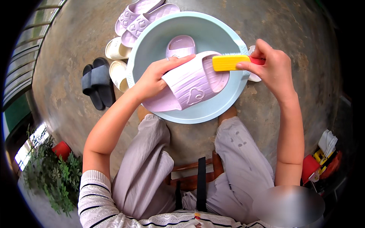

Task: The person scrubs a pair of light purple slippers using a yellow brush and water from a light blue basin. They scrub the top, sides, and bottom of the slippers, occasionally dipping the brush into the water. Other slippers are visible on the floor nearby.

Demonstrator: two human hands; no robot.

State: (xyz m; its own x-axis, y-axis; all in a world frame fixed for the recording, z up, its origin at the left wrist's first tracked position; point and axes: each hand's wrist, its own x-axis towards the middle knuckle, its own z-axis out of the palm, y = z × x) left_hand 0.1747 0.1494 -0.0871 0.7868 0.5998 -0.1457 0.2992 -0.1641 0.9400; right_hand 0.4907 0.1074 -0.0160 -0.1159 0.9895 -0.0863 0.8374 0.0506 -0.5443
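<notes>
A light purple slipper (186,85) with a raised cloud shape on its strap is held over a pale blue basin (152,45). My left hand (157,74) is closed round it near one end, thumb along the strap. In my right hand (272,66) is a scrub brush (230,63) with a yellow back, a red handle and pale bristles. The brush lies at the slipper's open toe end, its bristles turned away from me; whether they touch the slipper I cannot tell. A second purple slipper (181,46) rests inside the basin, partly hidden behind the held one.
Beyond the basin's left rim lie purple slippers (142,21), cream slippers (118,74) and dark slippers (98,81). A white item (254,76) shows past its right rim. Potted plants (57,178) stand at lower left, a railing (32,49) at far left, and red and yellow items (319,163) at lower right.
</notes>
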